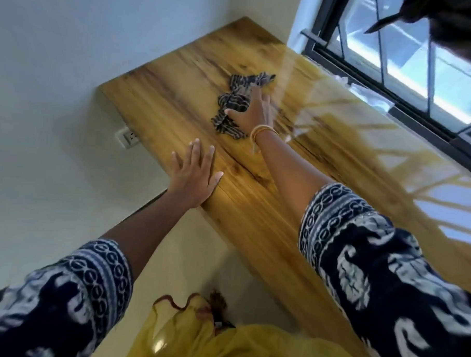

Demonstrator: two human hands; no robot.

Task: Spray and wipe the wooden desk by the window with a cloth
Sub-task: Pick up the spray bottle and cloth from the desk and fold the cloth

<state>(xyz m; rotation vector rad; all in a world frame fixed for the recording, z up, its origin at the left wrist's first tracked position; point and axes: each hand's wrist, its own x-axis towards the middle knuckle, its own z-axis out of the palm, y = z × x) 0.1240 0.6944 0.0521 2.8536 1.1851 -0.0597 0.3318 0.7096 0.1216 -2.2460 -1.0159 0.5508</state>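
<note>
A glossy wooden desk (178, 100) runs from the far corner along the window toward me. A dark striped cloth (236, 101) lies crumpled on its far half. My right hand (255, 111) presses down on the cloth, fingers spread over it, thumb hooked at its near side. My left hand (195, 176) rests flat on the desk's left edge, fingers apart and holding nothing. No spray bottle is in view.
A black-framed window (396, 64) lines the right side of the desk. White walls close the far and left sides, with a wall socket (128, 138) below the desk edge. Yellow fabric (221, 342) hangs below me by the desk front.
</note>
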